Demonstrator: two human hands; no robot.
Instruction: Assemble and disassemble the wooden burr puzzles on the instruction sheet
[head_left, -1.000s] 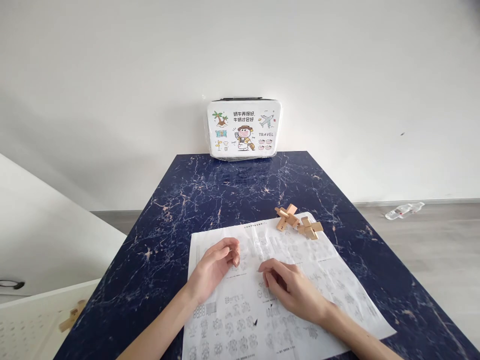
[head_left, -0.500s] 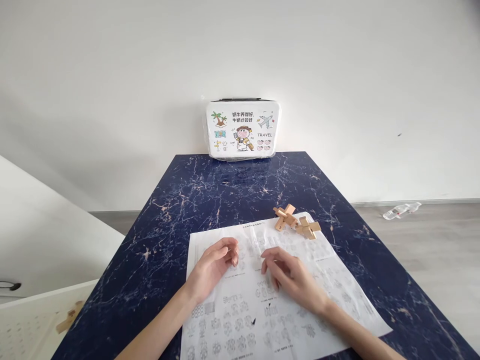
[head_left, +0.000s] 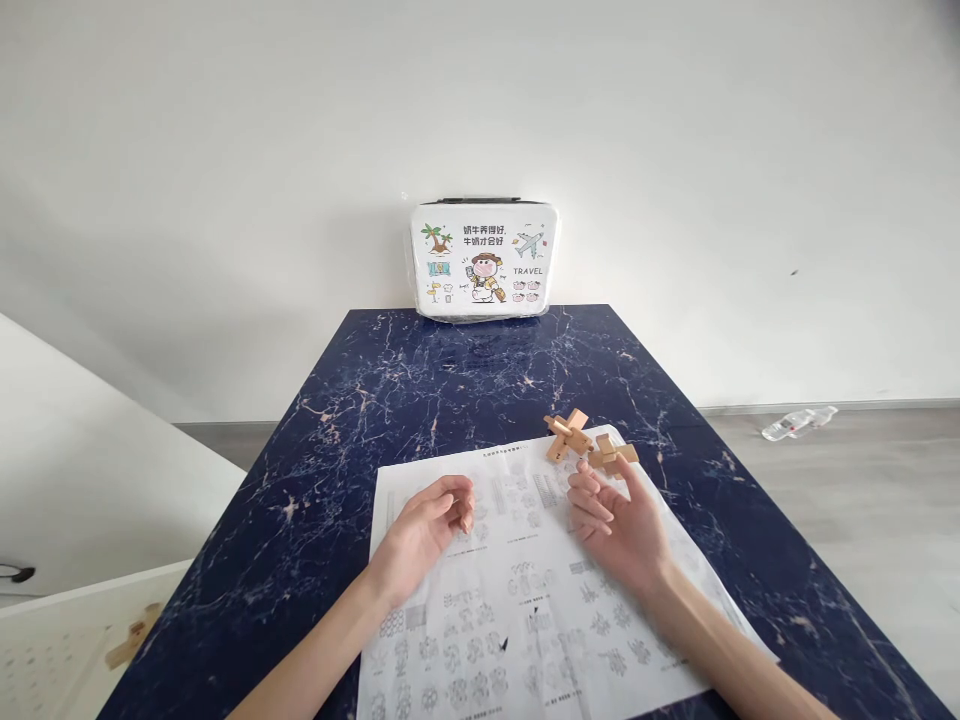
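Observation:
My left hand (head_left: 433, 520) rests over the left part of a printed paper sheet (head_left: 487, 575), fingers loosely curled with nothing in them. My right hand (head_left: 621, 525) is over the sheet's right side, palm turned up and thumb apart from the fingers. Its thumb and index tips come up to a wooden interlocking puzzle (head_left: 609, 450) at the sheet's top right corner; whether they touch it I cannot tell. A second wooden puzzle (head_left: 567, 435), made of crossed bars, lies just left of it, partly off the paper. Rows of small assembly diagrams cover the sheet.
The dark blue marbled table (head_left: 465, 390) reaches to the wall. A white cartoon-printed case (head_left: 486, 262) in clear wrap stands at its far edge. Left and below, a white container (head_left: 67, 640) holds wooden pieces (head_left: 133, 637). A clear plastic bottle (head_left: 799, 423) lies on the floor at right.
My right hand has moved right and up toward the wooden puzzles, turning its palm upward and spreading the thumb. The left hand stays in place.

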